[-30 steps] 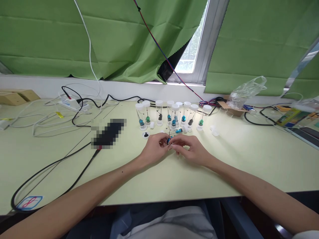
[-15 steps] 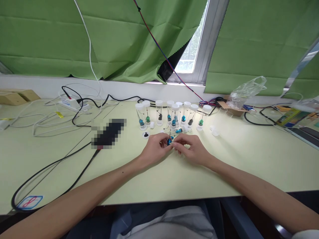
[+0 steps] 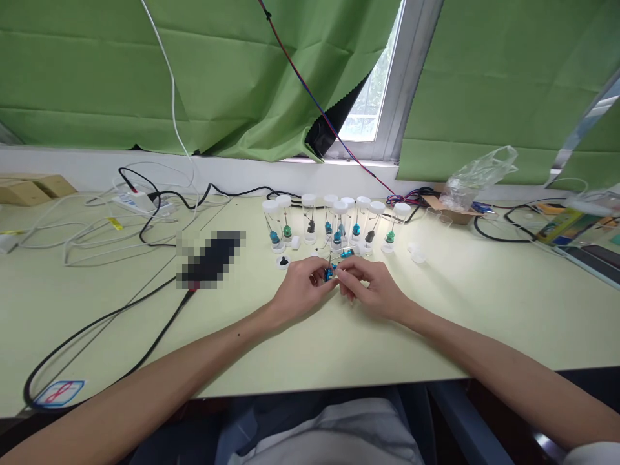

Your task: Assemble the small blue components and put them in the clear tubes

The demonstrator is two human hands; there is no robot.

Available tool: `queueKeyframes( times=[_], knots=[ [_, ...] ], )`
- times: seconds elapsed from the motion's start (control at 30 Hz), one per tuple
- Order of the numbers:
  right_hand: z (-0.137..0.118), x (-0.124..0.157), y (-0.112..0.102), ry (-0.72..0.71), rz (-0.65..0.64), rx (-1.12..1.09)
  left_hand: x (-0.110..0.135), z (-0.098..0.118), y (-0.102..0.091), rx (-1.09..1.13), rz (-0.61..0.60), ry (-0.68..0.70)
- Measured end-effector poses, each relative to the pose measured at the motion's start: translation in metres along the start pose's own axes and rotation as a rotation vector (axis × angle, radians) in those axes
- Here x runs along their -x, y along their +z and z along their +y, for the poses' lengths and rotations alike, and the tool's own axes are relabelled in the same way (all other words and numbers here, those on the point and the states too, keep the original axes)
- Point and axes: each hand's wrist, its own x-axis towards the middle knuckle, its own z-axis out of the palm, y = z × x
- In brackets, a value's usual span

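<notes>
My left hand (image 3: 300, 284) is closed on a small shiny blue part (image 3: 329, 274) with a thin metal rod rising from it. Close against it, my right hand (image 3: 372, 284) has thumb and forefinger pinched at the part's right side; whatever lies between those fingertips is too small to make out. Just beyond the fingers lies another blue metal piece (image 3: 347, 253) with thin wires. Behind stand several clear tubes with white caps (image 3: 309, 219), holding blue, green or black pieces on rods. A small round dish (image 3: 283, 262) with a black piece sits left of my hands.
A pixelated dark object (image 3: 213, 258) with a black cable (image 3: 97, 320) lies to the left. Near the back left is a power strip (image 3: 145, 203). Clear cups (image 3: 443, 219), a cardboard box (image 3: 455, 215) with a plastic bag (image 3: 479, 177) and a dark phone-like slab (image 3: 591, 263) are on the right.
My right fingertips have shifted slightly up along the blue part. My left hand stays nearly still around it.
</notes>
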Motion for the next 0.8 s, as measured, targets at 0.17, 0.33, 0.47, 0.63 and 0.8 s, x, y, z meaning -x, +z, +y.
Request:
queueKeyframes(
  times=[0.17,0.33,0.47,0.63,0.8],
  knots=[
    [-0.001,-0.001,0.000,0.017,0.004,-0.006,0.000,0.003,-0.001,0.001,0.011,0.005],
    [0.000,0.000,-0.001,0.079,-0.012,-0.094,-0.001,0.007,-0.002,0.015,0.029,-0.001],
    [-0.001,0.000,-0.002,0.138,-0.029,-0.226,-0.001,0.010,-0.003,0.027,0.049,-0.024],
    [-0.002,-0.004,-0.004,0.186,-0.080,-0.422,-0.002,0.009,-0.004,0.010,0.083,0.002],
    [0.005,-0.007,-0.005,0.230,-0.146,-0.627,-0.003,0.004,-0.004,-0.014,0.099,-0.004]
  ],
)
